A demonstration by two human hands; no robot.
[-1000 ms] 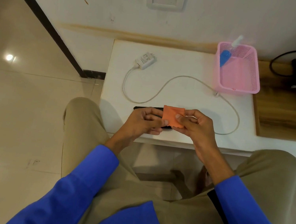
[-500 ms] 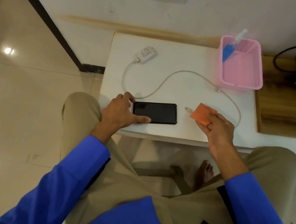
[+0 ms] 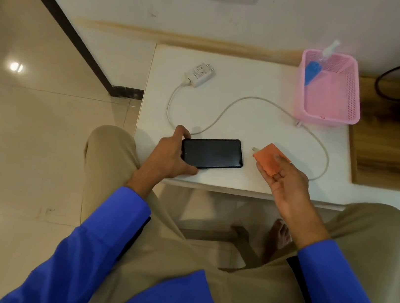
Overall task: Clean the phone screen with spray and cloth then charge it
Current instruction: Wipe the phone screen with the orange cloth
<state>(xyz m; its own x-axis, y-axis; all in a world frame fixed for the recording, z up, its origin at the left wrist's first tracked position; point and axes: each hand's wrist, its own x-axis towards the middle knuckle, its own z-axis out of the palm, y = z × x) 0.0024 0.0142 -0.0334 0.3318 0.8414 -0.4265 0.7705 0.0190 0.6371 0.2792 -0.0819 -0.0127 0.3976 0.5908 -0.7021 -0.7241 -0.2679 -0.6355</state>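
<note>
Near the front edge of the white table [image 3: 256, 82], towards its left side, the left hand [image 3: 169, 156] grips the left end of the black phone [image 3: 213, 152], thumb along the near edge and fingers curled over the far corner. The phone lies flat, screen up (the glass is dark). Behind it, near the back-left corner, the white charger plug [image 3: 200, 74] lies on its side, and its cable [image 3: 228, 109] loops forward, then runs right across the table. Just right of the phone, the right hand [image 3: 286, 182] holds the folded orange cloth [image 3: 269, 158], thumb pressed on top, the cable's connector tip [image 3: 254, 149] just beside the cloth. At the back-right corner sits the pink basket [image 3: 328, 117], with the blue spray bottle [image 3: 313, 69] leaning in its left back corner.
</note>
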